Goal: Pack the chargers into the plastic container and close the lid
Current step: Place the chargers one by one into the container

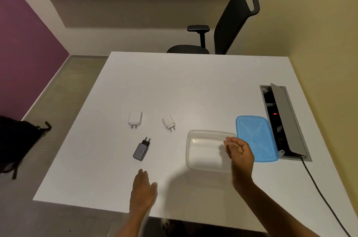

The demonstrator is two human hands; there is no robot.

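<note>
On the white table, seen from the head camera: three chargers, a clear plastic container with nothing inside, and a blue lid lying flat just beside the container's right edge, off the box.

Dark charger: nearest to the left hand, just beyond the fingertips and a little to the left. Long axis running away from the person, slightly tilted, pins pointing to the far side. Left white charger: farther out, almost straight beyond the dark one, pins pointing toward the person. Right white charger: between the left white one and the container, pins toward the person and a little to the right.

Left hand: flat and spread, palm down, low over the table near the front edge, holding nothing. Right hand: over the right rim of the container, fingers loosely curled, thumb and fingers apart, nothing between them; whether touching the rim, cannot tell.

Judged from this layout: no charger packed yet, lid not yet on. Dark charger clearly on the left hand's side, a short forward reach away; container to the right of all three chargers, so each one needing a carry rightward. Right white charger about equally reachable for both hands, probably easier for the right.

Behind the table, a black office chair; at the right edge, an open cable box.
</note>
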